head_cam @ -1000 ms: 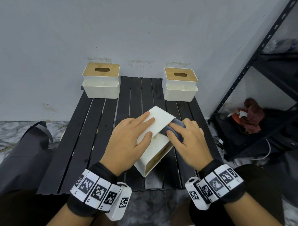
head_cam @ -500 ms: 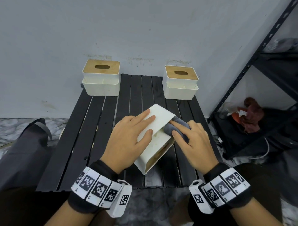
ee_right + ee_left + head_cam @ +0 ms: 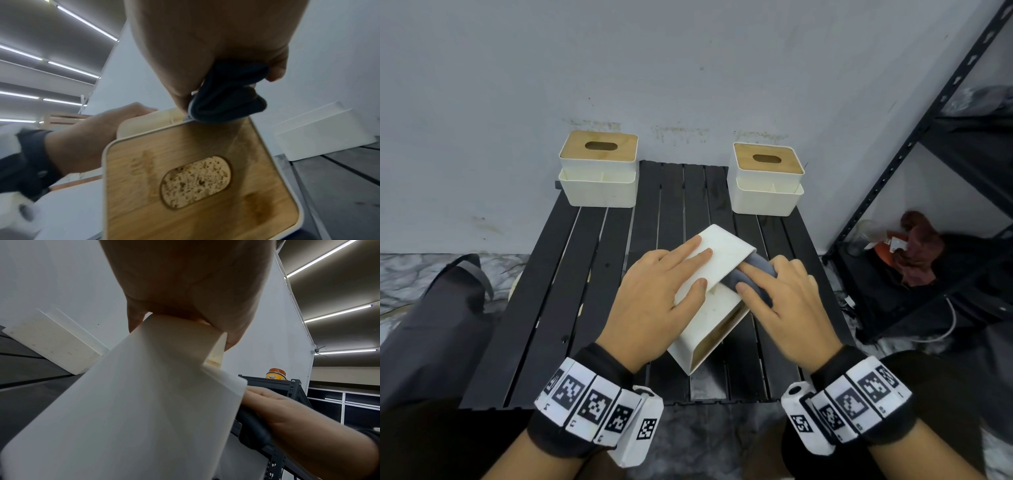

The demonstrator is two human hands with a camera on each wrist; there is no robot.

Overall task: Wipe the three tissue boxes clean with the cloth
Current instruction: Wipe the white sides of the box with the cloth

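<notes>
One tissue box [image 3: 717,274] lies tipped on its side in the middle of the black tabletop [image 3: 571,274], with its wooden top [image 3: 195,178] facing the near right. The left hand [image 3: 654,301] lies flat on the upper white side, its fingers [image 3: 688,251] straight and a little spread, pressing down to keep the box from sliding. The right hand [image 3: 784,301] has its fingers curled on a dark grey cloth [image 3: 753,277] and pushes it against the box's right side, just under the top edge. The box looks stiff, light and smooth, so it would likely skid if nobody held it. A flat palm on a wide side is a good hold. The cloth is soft and bunches up, so it needs a firm pinch. I think the thumb holds it from below, but the view is blurry there. Two more tissue boxes stand upright at the far edge, one at the far left [image 3: 599,171] and one at the far right [image 3: 767,180].
</notes>
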